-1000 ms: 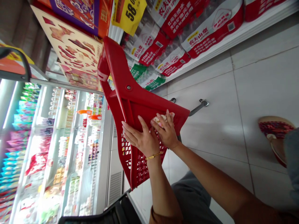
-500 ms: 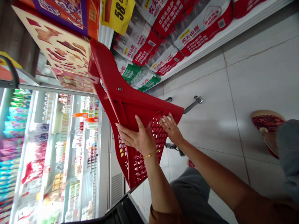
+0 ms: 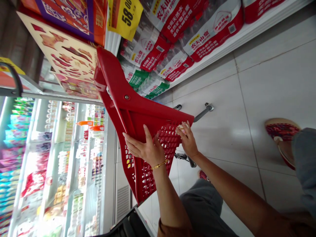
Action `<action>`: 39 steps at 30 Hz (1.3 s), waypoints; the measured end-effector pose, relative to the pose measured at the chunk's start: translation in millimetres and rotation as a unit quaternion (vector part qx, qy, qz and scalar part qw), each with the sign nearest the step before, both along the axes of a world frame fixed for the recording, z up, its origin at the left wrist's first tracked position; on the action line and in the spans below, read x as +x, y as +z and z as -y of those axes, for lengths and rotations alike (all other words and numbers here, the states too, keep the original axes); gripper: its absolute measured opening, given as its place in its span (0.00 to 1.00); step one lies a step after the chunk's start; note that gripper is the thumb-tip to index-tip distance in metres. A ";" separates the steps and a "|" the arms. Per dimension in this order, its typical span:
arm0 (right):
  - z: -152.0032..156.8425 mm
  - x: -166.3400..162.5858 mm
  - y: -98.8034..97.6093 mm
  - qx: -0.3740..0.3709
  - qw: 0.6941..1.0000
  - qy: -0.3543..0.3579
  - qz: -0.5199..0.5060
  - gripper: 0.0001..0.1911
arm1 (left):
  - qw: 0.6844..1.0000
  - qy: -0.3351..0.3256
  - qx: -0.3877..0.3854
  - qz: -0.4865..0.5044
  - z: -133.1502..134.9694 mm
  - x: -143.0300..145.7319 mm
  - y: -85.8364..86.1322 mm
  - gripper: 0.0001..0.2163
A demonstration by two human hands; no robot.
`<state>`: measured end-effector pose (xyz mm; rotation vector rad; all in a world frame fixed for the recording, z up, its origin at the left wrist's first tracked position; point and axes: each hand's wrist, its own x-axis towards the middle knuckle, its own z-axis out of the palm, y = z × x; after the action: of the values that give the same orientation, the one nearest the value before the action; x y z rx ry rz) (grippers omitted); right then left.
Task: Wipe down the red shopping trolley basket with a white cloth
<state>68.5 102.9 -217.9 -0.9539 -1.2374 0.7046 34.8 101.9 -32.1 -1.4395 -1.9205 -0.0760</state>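
A red plastic shopping cart [image 3: 145,110] fills the middle of the head view, its side panel pierced with rows of holes. My left hand [image 3: 145,148], with a gold bracelet at the wrist, lies spread on the cart's side, fingers apart and holding nothing. Under the curled fingers of my right hand [image 3: 189,141] is a small crumpled white piece [image 3: 183,127], like tissue or cloth. That hand is at the lower edge of the perforated panel. Its fingertips partly cover the white piece.
Packs of red-labelled water bottles [image 3: 172,67] line a low shelf beside the cart. A yellow price tag [image 3: 127,18] hangs near boxed goods [image 3: 61,49]. Stocked refrigerated shelves [image 3: 56,164] stand to the left. A patterned shoe [image 3: 281,131] rests on the tiled floor [image 3: 276,82].
My right hand has slid slightly right along the cart panel towards its edge, with the white piece in its fingers. My left hand stays nearly still on the cart.
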 end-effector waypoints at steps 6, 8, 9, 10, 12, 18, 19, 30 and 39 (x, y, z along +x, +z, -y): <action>-12.5 -8.9 65.2 0.038 0.999 0.033 0.014 0.26 | 1.000 -0.011 0.011 -0.011 1.0 0.3 -1.4 0.23; -20.3 -11.8 77.3 0.036 0.998 0.039 0.045 0.23 | 0.999 -0.020 0.017 -0.020 1.2 1.1 -1.3 0.24; -24.2 -12.6 79.5 0.036 0.997 0.037 0.055 0.23 | 0.999 -0.022 0.018 -0.023 1.2 1.6 -1.1 0.24; -27.9 -13.0 79.1 0.040 0.997 0.033 0.062 0.23 | 0.999 -0.020 0.019 -0.025 1.3 2.2 -0.9 0.24; -33.4 -13.3 72.3 0.055 0.996 0.033 0.066 0.25 | 0.999 -0.011 0.020 -0.027 1.2 3.3 -0.4 0.25; -34.9 -12.4 48.5 0.086 0.995 0.038 0.032 0.35 | 1.000 -0.001 0.019 -0.020 1.1 3.7 0.1 0.23; -33.8 -11.7 47.3 0.086 0.995 0.037 0.029 0.36 | 1.000 -0.002 0.019 -0.019 1.2 3.1 0.0 0.23; -14.7 -6.6 5.7 0.051 0.997 0.032 0.052 0.35 | 0.999 -0.013 0.026 0.023 2.7 2.3 -0.1 0.22; -9.6 -4.0 -10.8 0.030 0.998 0.054 0.025 0.30 | 0.999 -0.032 0.032 -0.016 3.5 -0.9 -1.8 0.23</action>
<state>64.5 112.5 -228.7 -0.8652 -1.3537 0.7282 33.9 98.3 -33.8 -1.4515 -1.8300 -0.1421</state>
